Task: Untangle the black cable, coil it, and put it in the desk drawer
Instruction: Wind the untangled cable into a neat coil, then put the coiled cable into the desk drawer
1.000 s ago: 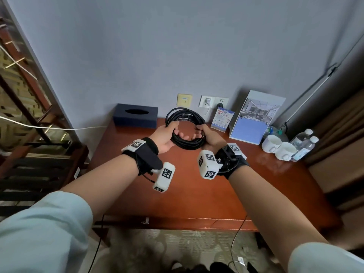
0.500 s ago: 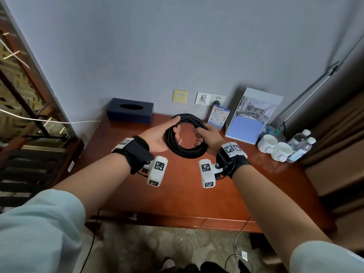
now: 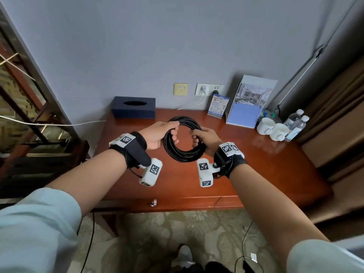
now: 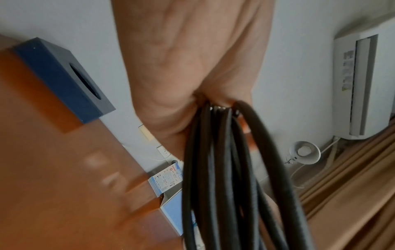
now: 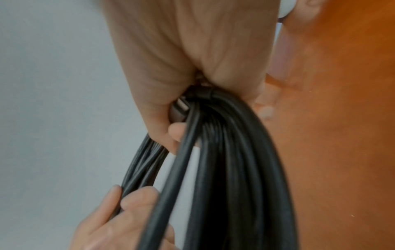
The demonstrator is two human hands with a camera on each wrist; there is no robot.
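Tabletop (image 3: 256,164): red-brown wood, below your two hands; its drawer (image 3: 177,202) at the front edge is closed.
Black cable (image 3: 184,154): already a round coil, held up in the air above the tabletop.
Left hand (image 3: 157,135): your fingers curl around the coil's left side.
Right hand (image 3: 206,137): your fingers curl around the right side.

The right hand (image 5: 192,55) fills the upper part of the view, its fingers curled round a bundle of black cable (image 5: 226,169). A metal connector end (image 5: 181,105) protrudes beside the thumb. The loops fan downward from the grip. At lower left, the left hand (image 5: 119,218) holds the far side of the coil. The wooden desk (image 5: 342,135) lies behind.
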